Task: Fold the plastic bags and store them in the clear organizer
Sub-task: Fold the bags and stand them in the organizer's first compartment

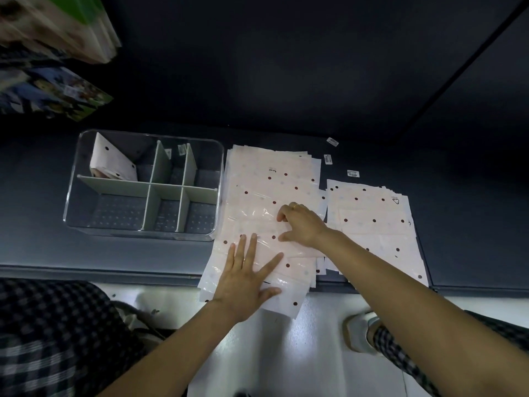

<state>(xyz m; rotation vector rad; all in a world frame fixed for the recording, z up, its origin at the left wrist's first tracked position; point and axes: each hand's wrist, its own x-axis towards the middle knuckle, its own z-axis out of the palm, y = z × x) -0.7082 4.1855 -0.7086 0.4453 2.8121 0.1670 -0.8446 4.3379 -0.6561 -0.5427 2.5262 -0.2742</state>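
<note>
Folding begins: the left hand [247, 277] presses flat on the top plastic bag [257, 224]; beyond it, the right hand [300, 224] pinches the film. Next, lift that edge toward the left hand.

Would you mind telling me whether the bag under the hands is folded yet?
Spread: the bag lies flat atop its stack.

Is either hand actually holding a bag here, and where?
Right hand pinches the top bag of the left stack mid-sheet; left hand presses it flat.

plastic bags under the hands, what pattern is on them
Pale pink with scattered dark dots, seen in the head view on the plastic bags.
</note>
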